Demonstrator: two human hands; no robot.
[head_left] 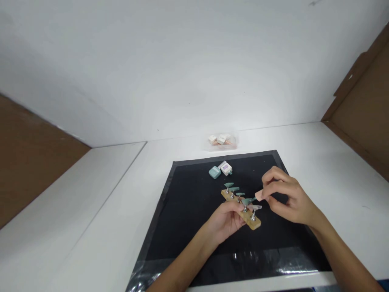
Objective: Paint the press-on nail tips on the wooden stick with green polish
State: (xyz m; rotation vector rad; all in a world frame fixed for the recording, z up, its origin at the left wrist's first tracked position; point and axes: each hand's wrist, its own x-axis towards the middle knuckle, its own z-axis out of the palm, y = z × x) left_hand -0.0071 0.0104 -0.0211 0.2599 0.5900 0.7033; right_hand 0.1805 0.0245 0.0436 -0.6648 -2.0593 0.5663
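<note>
Fingers of the left hand curl around the near-left side of a wooden nail stand, steadying it just above the black mat. That stand is a narrow strip whose long axis runs from far-left to near-right, and it carries a row of small metal holders. Most holders bear teal nail tips; the nearest one holds a clear tip.

Slightly farther and to the right, the right hand hovers with wrist bent and palm turned left. Its thumb and forefinger pinch a small pinkish piece, the other fingers loosely curled behind. The piece sits just right of the stand's row, close beside the fourth teal tip, so the right hand is the nearer one to that end of the row. Whether the piece touches a tip cannot be told.

Farther on the mat lie a teal cap and a small white bottle, touching. Beyond the mat, on the white table, a clear bag of small items rests near the wall.
</note>
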